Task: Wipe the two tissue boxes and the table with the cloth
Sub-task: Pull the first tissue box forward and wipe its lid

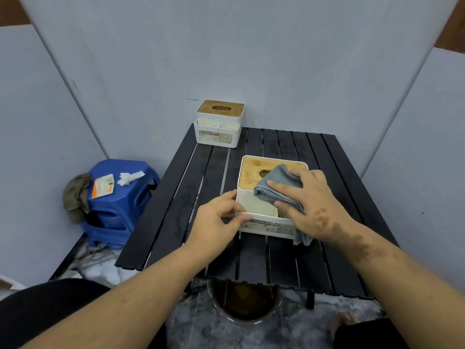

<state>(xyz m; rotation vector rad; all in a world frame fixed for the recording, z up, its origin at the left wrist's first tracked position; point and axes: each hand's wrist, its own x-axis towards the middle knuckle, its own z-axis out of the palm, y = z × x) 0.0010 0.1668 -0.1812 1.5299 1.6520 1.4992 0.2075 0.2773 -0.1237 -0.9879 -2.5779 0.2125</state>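
Observation:
A white tissue box with a wooden lid stands in the middle of the black slatted table. My right hand presses a folded grey cloth against the box's front edge and lid; part of the cloth hangs down at the box's right front corner. My left hand grips the box's left front corner, thumb and fingers on the rim. A second white tissue box with a wooden lid stands at the table's far left corner, untouched.
A blue plastic stool stands left of the table with a brown rag, a paper packet and a crumpled tissue on it. Grey partition walls close in on three sides. A round dark basin sits on the floor under the table's near edge.

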